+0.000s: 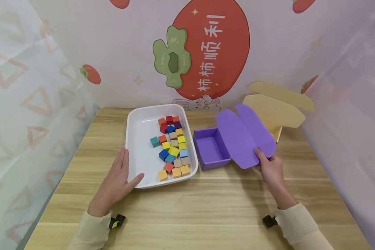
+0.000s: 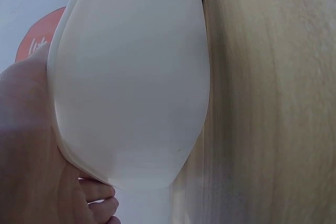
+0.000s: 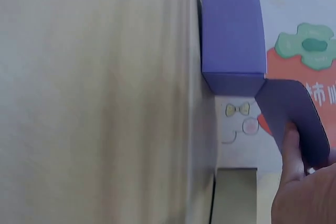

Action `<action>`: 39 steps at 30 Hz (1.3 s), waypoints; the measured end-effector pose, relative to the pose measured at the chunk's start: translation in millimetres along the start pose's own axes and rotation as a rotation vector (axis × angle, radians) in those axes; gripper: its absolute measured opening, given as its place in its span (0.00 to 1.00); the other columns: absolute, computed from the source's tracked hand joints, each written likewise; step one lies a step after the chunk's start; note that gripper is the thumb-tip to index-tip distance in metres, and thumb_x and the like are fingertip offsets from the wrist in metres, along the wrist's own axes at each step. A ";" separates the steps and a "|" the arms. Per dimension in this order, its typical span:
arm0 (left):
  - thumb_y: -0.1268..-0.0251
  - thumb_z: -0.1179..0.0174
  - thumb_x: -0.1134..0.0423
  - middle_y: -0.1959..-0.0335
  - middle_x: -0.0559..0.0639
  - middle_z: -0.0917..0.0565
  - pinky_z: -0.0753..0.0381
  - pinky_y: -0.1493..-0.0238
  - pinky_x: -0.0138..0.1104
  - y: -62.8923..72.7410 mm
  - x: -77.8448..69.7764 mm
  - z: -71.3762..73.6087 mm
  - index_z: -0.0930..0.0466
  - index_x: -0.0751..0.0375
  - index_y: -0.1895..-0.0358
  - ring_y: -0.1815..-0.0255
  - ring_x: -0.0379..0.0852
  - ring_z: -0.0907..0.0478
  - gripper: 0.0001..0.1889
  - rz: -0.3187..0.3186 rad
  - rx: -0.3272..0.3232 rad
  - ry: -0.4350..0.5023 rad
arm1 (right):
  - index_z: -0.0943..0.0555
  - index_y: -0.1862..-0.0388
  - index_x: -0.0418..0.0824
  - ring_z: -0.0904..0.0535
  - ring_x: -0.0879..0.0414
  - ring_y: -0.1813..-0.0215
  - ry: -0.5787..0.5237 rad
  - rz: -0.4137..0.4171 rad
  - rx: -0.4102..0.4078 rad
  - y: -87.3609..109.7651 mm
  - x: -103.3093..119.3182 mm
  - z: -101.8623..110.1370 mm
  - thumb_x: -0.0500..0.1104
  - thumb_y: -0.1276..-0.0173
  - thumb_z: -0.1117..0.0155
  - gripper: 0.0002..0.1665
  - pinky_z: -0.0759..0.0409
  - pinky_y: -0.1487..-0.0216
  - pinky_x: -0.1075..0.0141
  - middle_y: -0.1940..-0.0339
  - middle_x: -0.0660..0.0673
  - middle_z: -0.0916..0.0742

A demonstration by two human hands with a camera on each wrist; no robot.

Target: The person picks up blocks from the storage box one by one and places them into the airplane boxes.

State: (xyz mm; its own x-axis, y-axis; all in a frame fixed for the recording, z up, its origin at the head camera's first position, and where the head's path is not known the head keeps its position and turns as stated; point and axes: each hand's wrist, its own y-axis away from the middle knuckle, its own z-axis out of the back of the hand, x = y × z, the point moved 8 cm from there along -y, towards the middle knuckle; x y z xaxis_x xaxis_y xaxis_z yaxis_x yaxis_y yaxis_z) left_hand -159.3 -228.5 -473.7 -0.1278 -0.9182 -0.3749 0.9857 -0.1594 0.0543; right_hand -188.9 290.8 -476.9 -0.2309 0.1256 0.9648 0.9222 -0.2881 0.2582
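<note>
My left hand (image 1: 114, 182) rests against the near left corner of a white tray (image 1: 140, 108), thumb over its near rim and straight fingers along the left side. In the left wrist view, the hand (image 2: 31, 145) lies along the tray's outer wall (image 2: 131, 77). Several coloured cubes (image 1: 174, 151) lie mostly in the tray's right half. Beside the tray stands a purple cardboard box (image 1: 210, 152), its lid (image 1: 240, 139) swung out to the right. My right hand (image 1: 270, 170) pinches the lid's near right edge, thumb on top. The right wrist view shows this hand (image 3: 307, 187) on the lid.
A yellow cardboard box (image 1: 272, 111) with a raised lid stands behind the purple lid at the back right. The wooden table (image 1: 187, 215) runs back to a printed backdrop (image 1: 128, 52), with hanging sheets at both sides.
</note>
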 end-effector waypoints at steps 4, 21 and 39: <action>0.27 0.43 0.34 0.11 0.63 0.69 0.44 0.20 0.67 -0.6 -0.4 1.8 0.70 0.68 0.14 0.11 0.68 0.62 0.60 0.001 -0.002 0.000 | 0.23 0.49 0.39 0.19 0.69 0.70 -0.024 -0.017 -0.051 10.1 -8.5 0.0 0.49 0.23 0.33 0.16 0.20 0.70 0.76 0.71 0.58 0.12; 0.27 0.43 0.34 0.11 0.63 0.69 0.45 0.19 0.67 0.0 -0.3 0.1 0.71 0.67 0.14 0.11 0.67 0.62 0.60 -0.005 0.005 -0.005 | 0.14 0.52 0.44 0.08 0.65 0.56 -0.025 0.130 0.031 29.0 -3.1 -10.4 0.45 0.28 0.27 0.10 0.12 0.51 0.70 0.61 0.56 0.08; 0.27 0.43 0.34 0.11 0.62 0.70 0.44 0.20 0.67 0.0 -1.3 0.7 0.70 0.67 0.14 0.11 0.67 0.62 0.60 -0.006 0.004 -0.014 | 0.15 0.44 0.28 0.09 0.55 0.52 0.811 0.339 0.790 85.7 6.8 -75.5 0.48 0.25 0.31 0.24 0.11 0.51 0.69 0.52 0.40 0.07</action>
State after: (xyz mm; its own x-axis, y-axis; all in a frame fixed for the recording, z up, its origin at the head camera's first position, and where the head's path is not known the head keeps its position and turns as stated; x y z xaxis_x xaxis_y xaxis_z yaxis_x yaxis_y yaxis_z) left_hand -159.2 -227.7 -472.6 -0.1355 -0.9220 -0.3626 0.9844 -0.1668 0.0561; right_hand -134.9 195.3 -444.5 0.1956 -0.5662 0.8007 0.8447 0.5121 0.1557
